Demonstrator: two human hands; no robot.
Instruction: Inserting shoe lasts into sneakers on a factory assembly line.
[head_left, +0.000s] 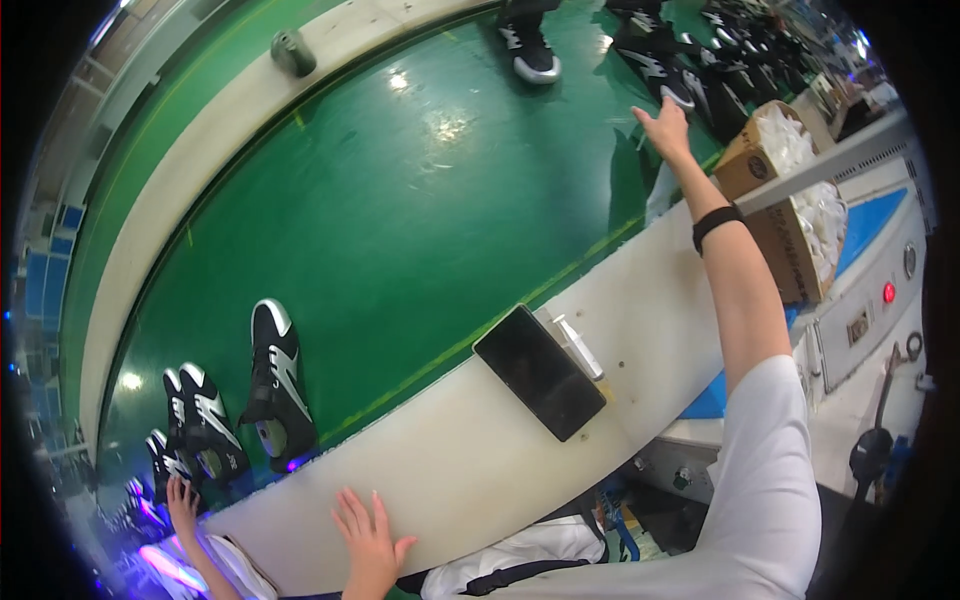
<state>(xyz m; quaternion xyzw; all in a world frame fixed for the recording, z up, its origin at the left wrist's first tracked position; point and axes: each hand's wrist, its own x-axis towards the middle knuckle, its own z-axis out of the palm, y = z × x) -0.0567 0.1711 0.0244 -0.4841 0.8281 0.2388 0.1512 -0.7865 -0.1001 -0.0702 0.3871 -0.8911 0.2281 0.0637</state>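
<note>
My right hand (662,125) is stretched far out over the green conveyor belt (400,200), fingers apart and holding nothing. It is right next to a black and white sneaker (668,88) in a row of several. A black band sits on that wrist. Flat on the white ledge (480,450) at the belt's near edge lies my left hand (370,540), fingers spread and empty.
A black flat device (540,372) and a small white tube (578,345) lie on the ledge. Black and white sneakers (275,385) ride the belt at left, where another person's hand (183,500) touches a pair. A cardboard box (775,215) of white pieces stands at right.
</note>
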